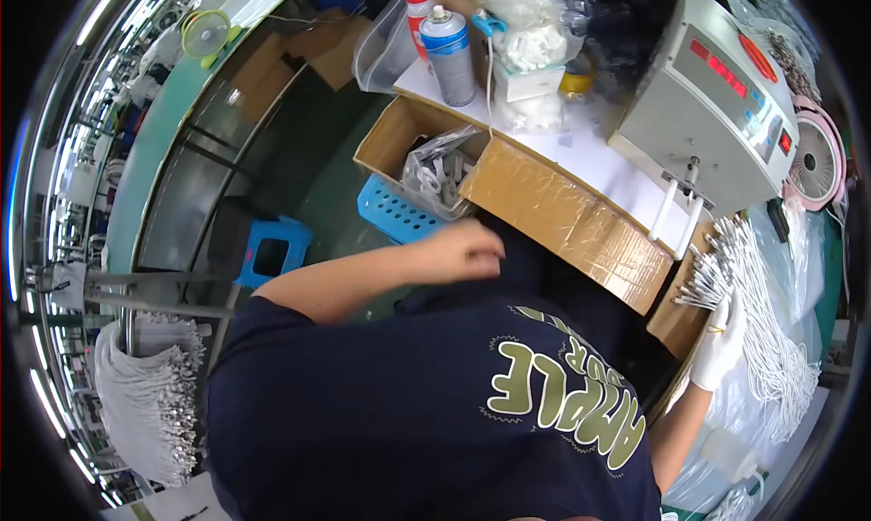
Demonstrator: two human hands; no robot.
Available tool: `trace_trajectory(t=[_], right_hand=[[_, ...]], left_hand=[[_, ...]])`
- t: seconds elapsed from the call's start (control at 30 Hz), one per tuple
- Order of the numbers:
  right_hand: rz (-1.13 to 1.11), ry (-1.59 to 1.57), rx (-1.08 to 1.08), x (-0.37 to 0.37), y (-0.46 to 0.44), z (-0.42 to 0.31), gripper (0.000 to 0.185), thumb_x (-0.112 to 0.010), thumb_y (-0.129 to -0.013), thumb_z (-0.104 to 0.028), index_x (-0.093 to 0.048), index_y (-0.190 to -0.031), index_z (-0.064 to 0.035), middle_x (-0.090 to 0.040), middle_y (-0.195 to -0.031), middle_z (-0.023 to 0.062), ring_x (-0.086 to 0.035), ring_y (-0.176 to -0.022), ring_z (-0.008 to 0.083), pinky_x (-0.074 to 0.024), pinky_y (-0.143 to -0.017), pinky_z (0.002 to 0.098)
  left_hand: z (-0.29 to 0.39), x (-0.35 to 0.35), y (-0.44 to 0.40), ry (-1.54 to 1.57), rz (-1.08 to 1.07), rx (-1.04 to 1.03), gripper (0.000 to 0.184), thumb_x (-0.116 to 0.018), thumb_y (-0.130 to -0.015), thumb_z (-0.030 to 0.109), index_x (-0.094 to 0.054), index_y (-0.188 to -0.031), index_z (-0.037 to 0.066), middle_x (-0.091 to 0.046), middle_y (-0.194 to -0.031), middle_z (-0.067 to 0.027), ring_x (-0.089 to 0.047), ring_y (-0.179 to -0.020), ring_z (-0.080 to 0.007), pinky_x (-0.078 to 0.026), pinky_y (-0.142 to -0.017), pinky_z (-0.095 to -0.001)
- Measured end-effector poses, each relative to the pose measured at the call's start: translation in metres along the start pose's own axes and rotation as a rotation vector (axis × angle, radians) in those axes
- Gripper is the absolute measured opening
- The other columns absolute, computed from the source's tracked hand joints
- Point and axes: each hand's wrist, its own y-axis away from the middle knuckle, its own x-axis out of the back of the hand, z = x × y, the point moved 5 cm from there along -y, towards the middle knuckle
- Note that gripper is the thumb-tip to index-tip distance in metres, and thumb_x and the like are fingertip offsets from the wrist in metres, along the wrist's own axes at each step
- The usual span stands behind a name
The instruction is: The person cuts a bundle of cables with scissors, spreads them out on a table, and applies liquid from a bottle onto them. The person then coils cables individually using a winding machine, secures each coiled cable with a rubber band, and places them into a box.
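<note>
My bare left hand [464, 250] is held in front of my body, near the blue plastic basket and the cardboard flap. Its fingers are curled closed, and nothing shows sticking out of them. On the right, my right hand [719, 344] wears a white glove, with a thin yellowish band round one finger. Its fingers press together at the upper part of a large bundle of white cables [758, 312], near their connector ends. The fingertips blend with the cables, so how many cables they grip is hidden.
A grey machine [717, 94] with red digits stands right of the spray can [448, 58]. A cardboard box [404, 131] holds bagged white parts above a blue basket [395, 211]. A pink fan [812, 162], a blue stool [274, 249] and hanging white cables [145, 398] flank me.
</note>
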Motion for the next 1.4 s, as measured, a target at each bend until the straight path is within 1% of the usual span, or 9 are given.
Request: trace_trajectory(t=[0.17, 0.47, 0.53, 0.67, 0.8, 1.07, 1.13, 1.27, 1.4], right_hand=[[-0.341, 0.114, 0.089, -0.008, -0.008, 0.01, 0.019, -0.073, -0.072, -0.006, -0.059, -0.086, -0.0045, -0.062, -0.094, 0.0147, -0.058, -0.087, 0.0361, -0.0469, -0.079, 0.0415], [-0.204, 0.184, 0.174, -0.001, -0.006, -0.015, 0.026, -0.074, -0.069, -0.006, -0.061, -0.091, -0.005, -0.062, -0.095, 0.0135, -0.059, -0.087, 0.0352, -0.0472, -0.076, 0.0424], [-0.165, 0.166, 0.217, -0.001, -0.005, -0.011, 0.021, -0.073, -0.071, -0.006, -0.061, -0.088, -0.0039, -0.061, -0.091, 0.0133, -0.058, -0.086, 0.034, -0.0469, -0.075, 0.0421], [-0.179, 0.018, 0.135, 0.0, -0.003, -0.008, 0.011, -0.07, -0.075, -0.005, -0.061, -0.081, -0.0015, -0.058, -0.084, 0.0135, -0.056, -0.082, 0.0325, -0.0455, -0.074, 0.0404], [-0.134, -0.049, 0.04, -0.001, 0.002, 0.004, 0.009, -0.067, -0.081, -0.005, -0.061, -0.083, -0.0004, -0.059, -0.087, 0.0147, -0.056, -0.083, 0.0324, -0.0452, -0.076, 0.0394], [-0.102, -0.074, 0.009, -0.003, 0.002, 0.007, 0.007, -0.067, -0.081, -0.005, -0.061, -0.084, -0.001, -0.06, -0.091, 0.0147, -0.057, -0.088, 0.0329, -0.0456, -0.081, 0.0387], [-0.107, -0.045, -0.001, -0.003, 0.004, 0.009, 0.008, -0.065, -0.083, -0.008, -0.061, -0.085, -0.0012, -0.061, -0.093, 0.0144, -0.057, -0.089, 0.0326, -0.0456, -0.081, 0.0383], [-0.107, -0.046, -0.075, -0.002, 0.001, 0.009, 0.01, -0.063, -0.085, -0.011, -0.06, -0.086, -0.0016, -0.059, -0.088, 0.0145, -0.057, -0.086, 0.0322, -0.0453, -0.08, 0.0386], [-0.095, -0.057, -0.12, 0.0, -0.002, 0.008, 0.009, -0.064, -0.085, -0.01, -0.06, -0.085, -0.0022, -0.057, -0.083, 0.0147, -0.055, -0.08, 0.0325, -0.0445, -0.075, 0.0394]], left_hand=[[0.005, -0.044, 0.021, 0.163, -0.139, -0.025, 0.017, -0.058, -0.094, 0.019, -0.061, -0.094, 0.003, -0.06, -0.092, -0.012, -0.059, -0.088, -0.0287, -0.048, -0.078, -0.037], [-0.078, -0.053, -0.016, -0.46, 0.134, 0.038, 0.02, -0.055, -0.091, 0.023, -0.067, -0.085, 0.009, -0.065, -0.09, -0.0184, -0.062, -0.089, -0.0364, -0.05, -0.077, -0.0462], [-0.108, -0.029, -0.026, -0.515, -0.032, 0.406, 0.019, -0.055, -0.089, 0.021, -0.069, -0.083, 0.01, -0.066, -0.091, -0.0183, -0.063, -0.089, -0.0365, -0.051, -0.076, -0.0475], [-0.026, -0.04, -0.038, -0.035, -0.117, 0.203, 0.033, -0.053, -0.094, 0.032, -0.065, -0.083, 0.003, -0.066, -0.086, -0.0181, -0.064, -0.085, -0.0357, -0.051, -0.075, -0.0432], [0.016, -0.081, -0.044, 0.094, -0.226, -0.552, 0.022, -0.057, -0.093, 0.028, -0.064, -0.092, 0.007, -0.064, -0.095, -0.01, -0.063, -0.085, -0.0277, -0.05, -0.072, -0.0362], [0.01, -0.07, -0.083, -0.255, -0.511, -0.102, 0.03, -0.052, -0.094, 0.034, -0.065, -0.091, 0.008, -0.065, -0.095, -0.0136, -0.062, -0.088, -0.034, -0.051, -0.075, -0.0399], [0.029, -0.044, -0.107, 0.224, -0.472, 0.032, 0.028, -0.056, -0.092, 0.03, -0.065, -0.1, 0.005, -0.066, -0.091, -0.0138, -0.062, -0.087, -0.0332, -0.05, -0.077, -0.042], [0.022, 0.028, -0.161, -0.492, 0.566, -0.108, 0.036, -0.064, -0.087, 0.03, -0.062, -0.11, 0.003, -0.062, -0.105, -0.013, -0.059, -0.095, -0.0287, -0.048, -0.08, -0.0417], [-0.001, 0.012, -0.17, -0.781, 0.65, -0.248, 0.035, -0.064, -0.084, 0.027, -0.063, -0.109, 0.002, -0.059, -0.116, -0.012, -0.053, -0.11, -0.0282, -0.042, -0.092, -0.0422]])
